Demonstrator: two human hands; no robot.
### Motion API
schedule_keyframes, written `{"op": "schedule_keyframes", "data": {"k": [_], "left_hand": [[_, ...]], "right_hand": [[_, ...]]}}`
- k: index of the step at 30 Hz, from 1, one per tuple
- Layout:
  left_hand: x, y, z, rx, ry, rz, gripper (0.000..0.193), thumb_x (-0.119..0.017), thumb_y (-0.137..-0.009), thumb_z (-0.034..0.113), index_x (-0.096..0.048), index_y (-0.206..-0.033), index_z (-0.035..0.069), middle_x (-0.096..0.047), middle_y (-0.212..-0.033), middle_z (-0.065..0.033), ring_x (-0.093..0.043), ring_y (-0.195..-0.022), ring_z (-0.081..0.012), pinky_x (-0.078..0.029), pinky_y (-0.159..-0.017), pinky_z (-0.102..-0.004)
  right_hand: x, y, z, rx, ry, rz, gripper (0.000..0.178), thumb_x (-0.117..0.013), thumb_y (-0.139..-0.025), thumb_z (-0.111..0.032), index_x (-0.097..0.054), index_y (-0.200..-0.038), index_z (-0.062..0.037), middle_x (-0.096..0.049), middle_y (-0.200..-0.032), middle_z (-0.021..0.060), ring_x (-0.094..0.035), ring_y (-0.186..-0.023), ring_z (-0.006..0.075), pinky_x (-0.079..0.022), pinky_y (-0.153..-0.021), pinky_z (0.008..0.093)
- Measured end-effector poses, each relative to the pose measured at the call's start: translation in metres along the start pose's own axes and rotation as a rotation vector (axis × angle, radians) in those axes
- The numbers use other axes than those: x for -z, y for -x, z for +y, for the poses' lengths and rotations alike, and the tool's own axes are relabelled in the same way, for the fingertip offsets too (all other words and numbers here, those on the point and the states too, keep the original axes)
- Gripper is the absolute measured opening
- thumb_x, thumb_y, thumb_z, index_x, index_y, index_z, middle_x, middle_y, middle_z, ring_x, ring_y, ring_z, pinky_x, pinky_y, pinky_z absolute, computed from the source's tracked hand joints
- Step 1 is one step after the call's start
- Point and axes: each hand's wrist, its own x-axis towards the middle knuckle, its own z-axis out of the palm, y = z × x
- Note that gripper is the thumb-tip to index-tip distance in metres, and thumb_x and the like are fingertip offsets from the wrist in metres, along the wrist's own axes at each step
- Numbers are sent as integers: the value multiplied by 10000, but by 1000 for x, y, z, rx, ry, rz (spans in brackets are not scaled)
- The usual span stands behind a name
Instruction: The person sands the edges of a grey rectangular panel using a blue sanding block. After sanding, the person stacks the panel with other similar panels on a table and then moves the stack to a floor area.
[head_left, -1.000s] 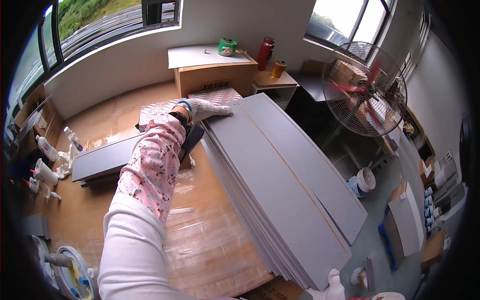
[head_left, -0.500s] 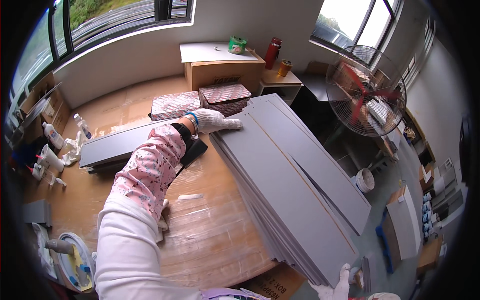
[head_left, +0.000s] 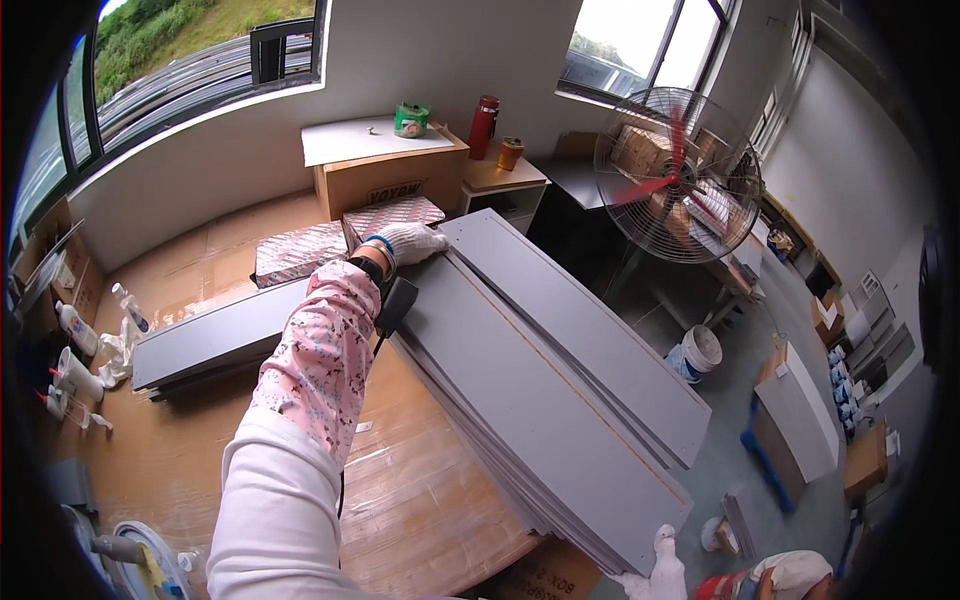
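A pile of long grey panels (head_left: 540, 400) lies slantwise over the table's right side. A thin tan line runs along the upper panel. My left hand (head_left: 415, 242), in a white knitted glove, closes over that panel's far end. At the near end, my right hand (head_left: 660, 568), also gloved in white, grips the corner with its thumb on top; its other fingers are hidden below. Another grey panel (head_left: 600, 335) lies to the right, a dark narrow gap between the two. A black device (head_left: 398, 305) with a cord sits by my left wrist.
More grey boards (head_left: 215, 340) are stacked on the table's left. Patterned boxes (head_left: 300, 250) and a cardboard box (head_left: 390, 185) stand behind. Bottles (head_left: 75, 328) line the left edge. A caged fan (head_left: 680, 175) and a white bucket (head_left: 697, 352) are at the right.
The view has swung to the right. The gripped panel's far end has shifted left against the panel beside it, and the gap now reaches the far end. Both hands keep their holds.
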Motion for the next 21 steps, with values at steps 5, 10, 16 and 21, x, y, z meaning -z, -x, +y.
{"op": "schedule_keyframes", "data": {"k": [5,10,16,21], "left_hand": [[-3,-24,1,-40,-50,55,441,-384,-993,414,-612,-1160,76,-619,-1185,-198,-580,-1087,-370,-451,-947,-407],[6,9,-17,314,260,-102,727,-343,-934,666,-555,-1320,88,-557,-1330,-193,-492,-1271,-322,-371,-1065,-367],[36,71,28,270,222,-258,904,-350,-826,819,-499,-1388,127,-462,-1438,-163,-403,-1348,-344,-305,-1120,-391],[10,69,2,139,345,-230,807,-375,-873,758,-523,-1373,143,-514,-1398,-145,-463,-1295,-315,-339,-1093,-365]], "right_hand": [[-12,-12,30,-417,-620,46,604,-580,-907,-541,-588,-1182,-3,-559,-728,64,-500,-493,177,-474,-452,290],[-14,-17,18,-649,-989,66,676,-585,-896,-574,-553,-1223,16,-598,-883,103,-556,-570,211,-519,-506,332],[-10,-16,4,-665,-1116,10,654,-576,-916,-532,-493,-1307,-15,-577,-1181,139,-611,-894,253,-553,-679,361],[-8,-19,8,-608,-1471,-53,623,-589,-929,-461,-438,-1380,-59,-527,-1349,119,-539,-1163,328,-499,-925,490]]}}
